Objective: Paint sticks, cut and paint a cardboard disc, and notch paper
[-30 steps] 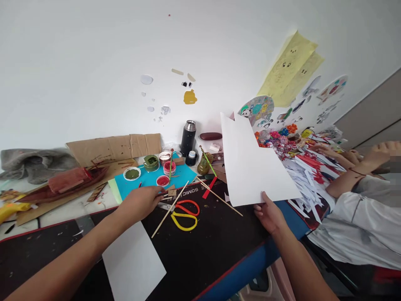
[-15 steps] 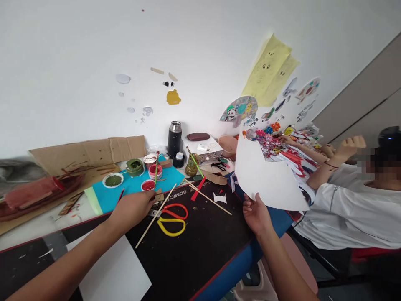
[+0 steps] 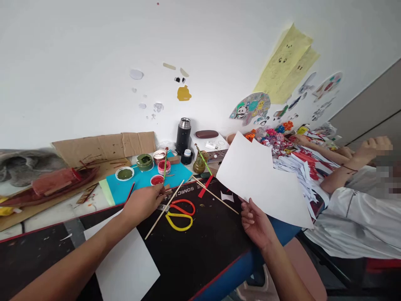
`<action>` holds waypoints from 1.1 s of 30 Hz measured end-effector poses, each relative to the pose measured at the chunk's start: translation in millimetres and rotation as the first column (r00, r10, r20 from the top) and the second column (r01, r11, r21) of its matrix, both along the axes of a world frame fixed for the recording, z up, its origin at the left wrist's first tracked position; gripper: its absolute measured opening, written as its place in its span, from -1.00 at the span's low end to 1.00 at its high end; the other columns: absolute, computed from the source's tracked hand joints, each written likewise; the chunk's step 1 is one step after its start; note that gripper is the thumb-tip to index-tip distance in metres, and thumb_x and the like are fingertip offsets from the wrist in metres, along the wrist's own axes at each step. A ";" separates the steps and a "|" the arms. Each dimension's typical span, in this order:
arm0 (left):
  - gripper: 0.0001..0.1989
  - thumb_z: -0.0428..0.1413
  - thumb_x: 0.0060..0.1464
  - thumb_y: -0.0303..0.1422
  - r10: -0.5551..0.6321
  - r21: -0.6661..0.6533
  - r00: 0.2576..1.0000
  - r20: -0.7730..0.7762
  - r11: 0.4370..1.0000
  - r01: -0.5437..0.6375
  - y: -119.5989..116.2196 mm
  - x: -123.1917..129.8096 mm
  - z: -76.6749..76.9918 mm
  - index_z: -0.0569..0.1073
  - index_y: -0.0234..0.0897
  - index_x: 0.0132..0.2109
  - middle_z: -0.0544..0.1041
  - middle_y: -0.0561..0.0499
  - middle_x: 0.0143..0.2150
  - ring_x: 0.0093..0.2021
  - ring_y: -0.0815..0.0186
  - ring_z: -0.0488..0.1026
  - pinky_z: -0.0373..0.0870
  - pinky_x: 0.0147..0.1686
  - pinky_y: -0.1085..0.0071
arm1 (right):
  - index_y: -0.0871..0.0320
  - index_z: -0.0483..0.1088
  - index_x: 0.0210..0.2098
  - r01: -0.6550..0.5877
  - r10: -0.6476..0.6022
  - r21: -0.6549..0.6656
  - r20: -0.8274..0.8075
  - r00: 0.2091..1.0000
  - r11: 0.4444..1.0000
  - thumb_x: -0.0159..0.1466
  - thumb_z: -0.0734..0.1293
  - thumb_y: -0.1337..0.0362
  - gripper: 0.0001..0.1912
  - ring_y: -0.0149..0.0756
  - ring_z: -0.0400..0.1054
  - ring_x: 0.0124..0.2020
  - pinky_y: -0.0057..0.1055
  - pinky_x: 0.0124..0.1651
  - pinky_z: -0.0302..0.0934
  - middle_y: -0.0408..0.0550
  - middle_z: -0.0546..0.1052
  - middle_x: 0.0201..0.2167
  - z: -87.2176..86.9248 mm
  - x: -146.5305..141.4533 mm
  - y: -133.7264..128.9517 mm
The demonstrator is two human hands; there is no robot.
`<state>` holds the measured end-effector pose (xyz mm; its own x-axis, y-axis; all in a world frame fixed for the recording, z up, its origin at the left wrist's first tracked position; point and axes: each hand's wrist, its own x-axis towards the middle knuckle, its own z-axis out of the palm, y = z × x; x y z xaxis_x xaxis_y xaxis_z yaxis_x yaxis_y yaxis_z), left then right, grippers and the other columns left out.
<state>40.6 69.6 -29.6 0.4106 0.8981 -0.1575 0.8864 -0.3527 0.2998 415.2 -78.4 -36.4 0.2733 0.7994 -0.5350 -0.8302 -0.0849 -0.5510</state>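
Note:
My right hand (image 3: 257,221) is closed on the near edge of a white sheet of paper (image 3: 260,175) with a cut, stepped outline, tilted up above the table. On the left, the fingers of my left hand (image 3: 145,202) are pinched together at a small piece of brown cardboard (image 3: 167,187), partly hidden by them. Beside that hand lie scissors (image 3: 180,221) with one red and one yellow handle, a thin wooden stick (image 3: 153,228) across them. Another white sheet (image 3: 125,263) lies flat under my left forearm.
Paint tubs, among them a red one (image 3: 157,180) and a green one (image 3: 124,173), stand on blue paper (image 3: 114,190). Behind them are a black flask (image 3: 184,138) and a murky jar (image 3: 199,164). A model boat (image 3: 56,182) sits left. A co-worker's arm (image 3: 347,169) is at right.
The view has swung left, shifting everything rightward in the picture. My right hand has tipped the cut sheet lower and nearer the table. My left hand stays by the cardboard piece.

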 end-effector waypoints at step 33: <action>-0.47 0.20 0.20 0.21 0.446 -0.492 0.600 0.665 0.865 -0.098 -94.0 -76.8 22.2 0.58 -0.20 -0.15 0.41 0.14 -0.46 -0.45 0.33 0.29 0.25 -0.43 0.40 | 0.13 0.48 -0.22 -0.848 0.634 -0.040 0.683 0.363 0.528 0.31 0.51 -0.04 -0.64 -0.47 0.26 -0.74 -0.54 -0.67 0.04 -0.31 0.46 -0.65 12.7 -226.3 72.3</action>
